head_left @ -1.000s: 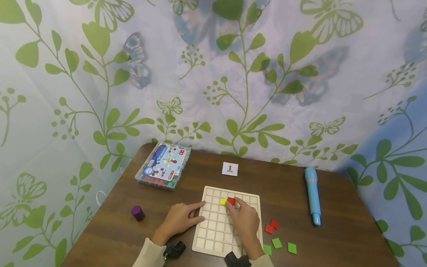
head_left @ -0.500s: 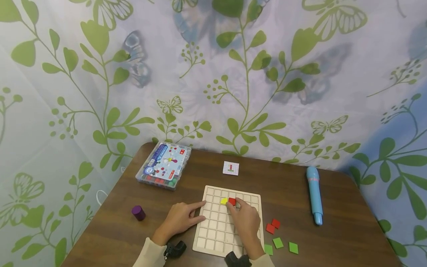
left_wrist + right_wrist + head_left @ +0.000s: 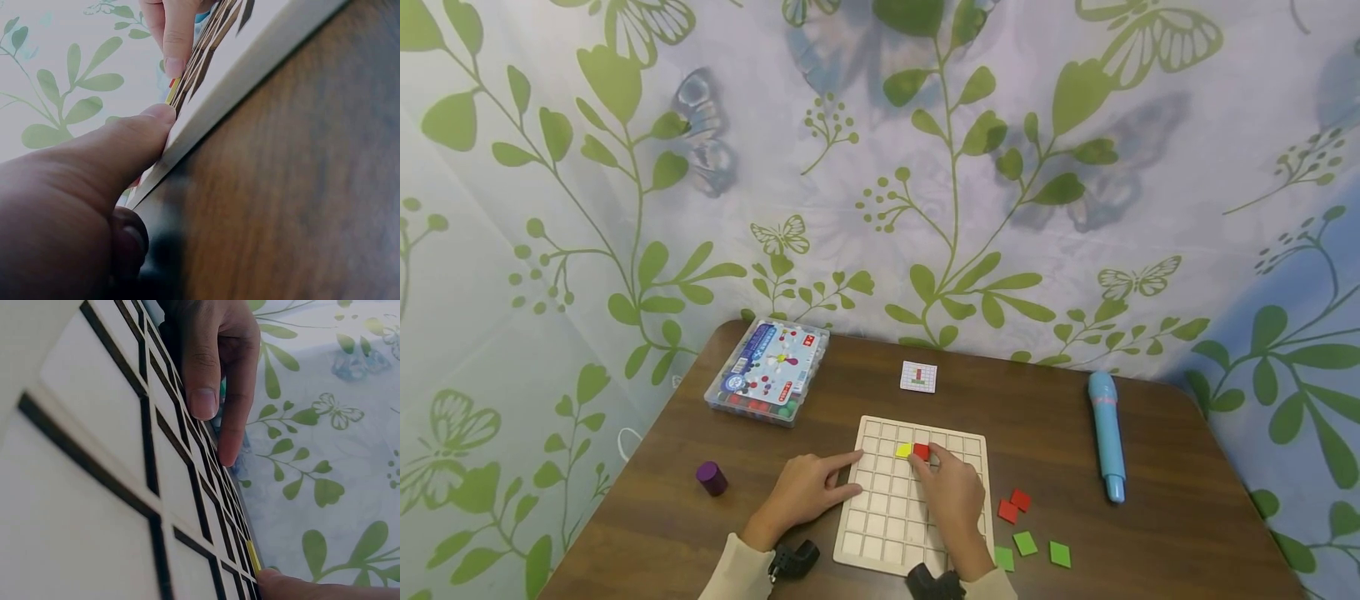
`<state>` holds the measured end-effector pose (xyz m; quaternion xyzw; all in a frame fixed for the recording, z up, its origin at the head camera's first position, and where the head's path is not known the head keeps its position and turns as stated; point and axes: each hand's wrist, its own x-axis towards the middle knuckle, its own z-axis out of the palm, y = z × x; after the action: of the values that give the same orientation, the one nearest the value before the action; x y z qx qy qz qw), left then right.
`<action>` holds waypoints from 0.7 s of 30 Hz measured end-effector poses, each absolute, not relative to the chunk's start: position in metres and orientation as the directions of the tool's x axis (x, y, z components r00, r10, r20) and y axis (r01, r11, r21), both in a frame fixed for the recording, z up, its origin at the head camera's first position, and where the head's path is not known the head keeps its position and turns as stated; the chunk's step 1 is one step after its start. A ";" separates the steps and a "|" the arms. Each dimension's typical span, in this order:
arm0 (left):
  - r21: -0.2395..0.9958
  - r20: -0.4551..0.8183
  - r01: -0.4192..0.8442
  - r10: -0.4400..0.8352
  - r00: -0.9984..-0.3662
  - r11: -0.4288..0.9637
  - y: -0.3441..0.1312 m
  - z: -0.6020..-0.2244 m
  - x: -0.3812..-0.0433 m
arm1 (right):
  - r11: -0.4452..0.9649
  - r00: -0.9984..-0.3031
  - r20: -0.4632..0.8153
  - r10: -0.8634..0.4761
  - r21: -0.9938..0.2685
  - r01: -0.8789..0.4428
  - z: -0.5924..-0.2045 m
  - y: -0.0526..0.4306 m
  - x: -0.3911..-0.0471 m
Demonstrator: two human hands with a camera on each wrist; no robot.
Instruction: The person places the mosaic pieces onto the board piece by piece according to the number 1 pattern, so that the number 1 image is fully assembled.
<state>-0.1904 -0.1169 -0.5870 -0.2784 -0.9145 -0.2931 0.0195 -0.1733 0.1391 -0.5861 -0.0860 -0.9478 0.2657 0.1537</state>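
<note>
In the head view, a pale wooden grid board (image 3: pixel 872 527) lies at the front middle of the table. My right hand (image 3: pixel 953 497) reaches over it and pinches a red square tile (image 3: pixel 921 452) between thumb and index finger. Directly left of that tile, a yellow square tile (image 3: pixel 904 450) sits in a cell of an upper row. My left hand (image 3: pixel 808 492) touches the board's left edge with thumb and index finger spread apart and straight. In the left wrist view, the left thumb (image 3: pixel 140 134) rests at the board's side. The right wrist view shows the yellow tile (image 3: pixel 253 556) beside a right fingertip.
Two loose red tiles (image 3: pixel 1008 511) and several green tiles (image 3: pixel 1025 543) lie right of the board. Behind it is a small pattern card (image 3: pixel 918 377). A clear plastic case (image 3: pixel 769 371) and purple cylinder (image 3: pixel 711 478) stand left; a blue microphone-shaped object (image 3: pixel 1107 437) lies right.
</note>
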 end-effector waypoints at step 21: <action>0.527 0.192 0.514 0.495 -0.848 0.677 -0.117 -0.585 -0.189 | 0.847 -0.935 0.252 0.251 -0.524 0.086 -0.586 0.138 -0.172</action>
<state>-0.1893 -0.1172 -0.5851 -0.2756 -0.9155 -0.2926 0.0166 -0.1719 0.1381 -0.5859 -0.0887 -0.9480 0.2619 0.1577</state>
